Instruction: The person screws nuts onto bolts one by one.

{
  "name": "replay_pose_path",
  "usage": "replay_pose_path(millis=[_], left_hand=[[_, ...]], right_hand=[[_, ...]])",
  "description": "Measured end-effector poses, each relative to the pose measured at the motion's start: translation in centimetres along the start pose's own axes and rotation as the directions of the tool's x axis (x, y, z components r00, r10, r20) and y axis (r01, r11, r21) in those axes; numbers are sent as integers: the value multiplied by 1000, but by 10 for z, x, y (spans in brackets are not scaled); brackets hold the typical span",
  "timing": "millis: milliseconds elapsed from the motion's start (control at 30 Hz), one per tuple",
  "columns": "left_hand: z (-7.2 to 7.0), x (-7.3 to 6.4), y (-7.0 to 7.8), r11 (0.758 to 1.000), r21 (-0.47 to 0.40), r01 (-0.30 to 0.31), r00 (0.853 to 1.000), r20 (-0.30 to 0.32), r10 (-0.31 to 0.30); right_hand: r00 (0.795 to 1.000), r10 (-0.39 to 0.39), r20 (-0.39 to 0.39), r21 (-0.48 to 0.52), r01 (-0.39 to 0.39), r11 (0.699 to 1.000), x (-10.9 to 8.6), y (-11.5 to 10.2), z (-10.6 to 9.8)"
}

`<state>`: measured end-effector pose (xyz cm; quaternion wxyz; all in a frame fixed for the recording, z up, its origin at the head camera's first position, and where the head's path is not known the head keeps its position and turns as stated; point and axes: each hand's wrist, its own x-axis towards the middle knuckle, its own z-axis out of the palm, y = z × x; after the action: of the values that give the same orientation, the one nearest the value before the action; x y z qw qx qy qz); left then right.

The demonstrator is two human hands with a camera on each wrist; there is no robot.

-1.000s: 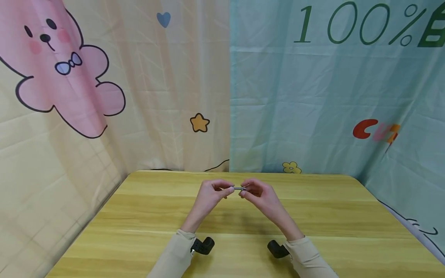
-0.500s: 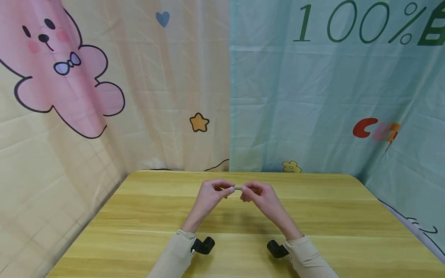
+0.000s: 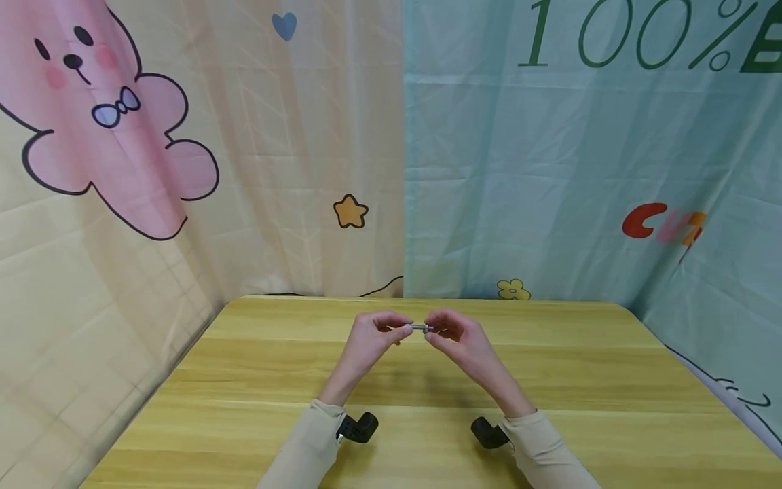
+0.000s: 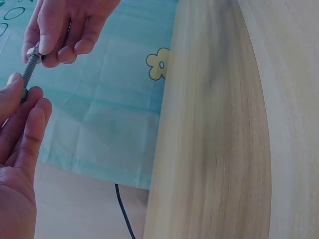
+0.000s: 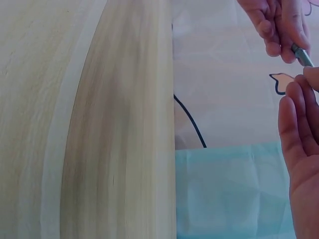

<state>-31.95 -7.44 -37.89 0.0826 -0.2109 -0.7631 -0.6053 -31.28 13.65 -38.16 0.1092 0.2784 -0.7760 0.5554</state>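
Bolt (image 4: 30, 71): one of these, silvery metal with visible threads, held up above the table between the two hands, lying about level in the head view.
Nut (image 4: 34, 54): just one, sitting round the bolt near its right-hand end.
Left hand (image 3: 374, 334): pinching the other end of the bolt between thumb and fingers.
Right hand (image 3: 459, 337): thumb and fingertips gripping at the nut, other fingers loosely bent.
In the way: fingertips cover bits of both ends, so you mostly get the middle of the shank.
Wrists: two beige sleeves (image 3: 308, 441), plus two black gadgets (image 3: 359, 428), one per wrist.
Table (image 3: 421, 448): one, yellowish wood grain, under both arms.
Curtains: cream one (image 3: 244, 170) on the left, teal one (image 3: 489, 170) on the right, both behind the table.
Prints: one pink bear (image 3: 122, 156), one blue heart (image 3: 284, 27), one orange star (image 3: 351, 211), one yellow flower (image 3: 513, 289).
Writing: big green "100%" (image 3: 605, 34) on the teal side, then a red "C" (image 3: 643, 221) with pink and orange letters I can't read for sure in the fold.
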Motion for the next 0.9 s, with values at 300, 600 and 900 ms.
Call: replay_pose_path(millis=[300,600,900], left_hand=[[0,0,1,1000,-13,3,1000,5,-3],[0,0,3,1000,-18,-9,1000,10,9],[0,0,2,1000,-23,-19,1000,10,19]], right_hand=[[998,67,15,32,-67,997,-1,1,-1],[996,92,5,-16,-92,996,0,0,0],[997,72,-32,-24,-72,997,-1,0,2]])
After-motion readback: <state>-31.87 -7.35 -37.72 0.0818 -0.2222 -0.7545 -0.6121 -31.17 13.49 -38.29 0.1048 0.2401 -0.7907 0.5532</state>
